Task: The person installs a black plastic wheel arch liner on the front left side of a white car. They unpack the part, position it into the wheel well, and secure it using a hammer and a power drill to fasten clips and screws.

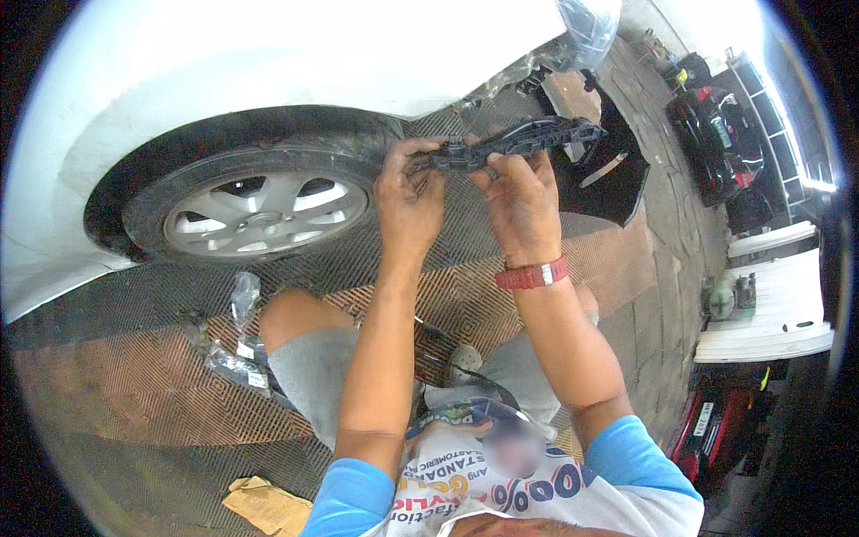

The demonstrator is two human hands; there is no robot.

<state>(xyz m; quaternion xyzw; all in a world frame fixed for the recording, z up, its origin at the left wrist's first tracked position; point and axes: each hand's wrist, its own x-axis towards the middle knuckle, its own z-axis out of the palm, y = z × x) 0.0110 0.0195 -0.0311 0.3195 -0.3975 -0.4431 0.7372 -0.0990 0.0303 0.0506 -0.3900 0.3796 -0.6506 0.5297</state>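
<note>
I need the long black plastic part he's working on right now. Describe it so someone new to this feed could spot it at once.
Start at the white car and its silver alloy wheel; just right of the tyre, both hands are raised. The left hand and right hand grip a long black plastic bracket. Unlike the bagged parts on the floor, it is unwrapped, ribbed and held in the air.

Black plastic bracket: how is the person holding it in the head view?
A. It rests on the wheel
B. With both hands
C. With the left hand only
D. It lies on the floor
B: the left hand and right hand both grip the black plastic bracket, raised before the car.
</note>
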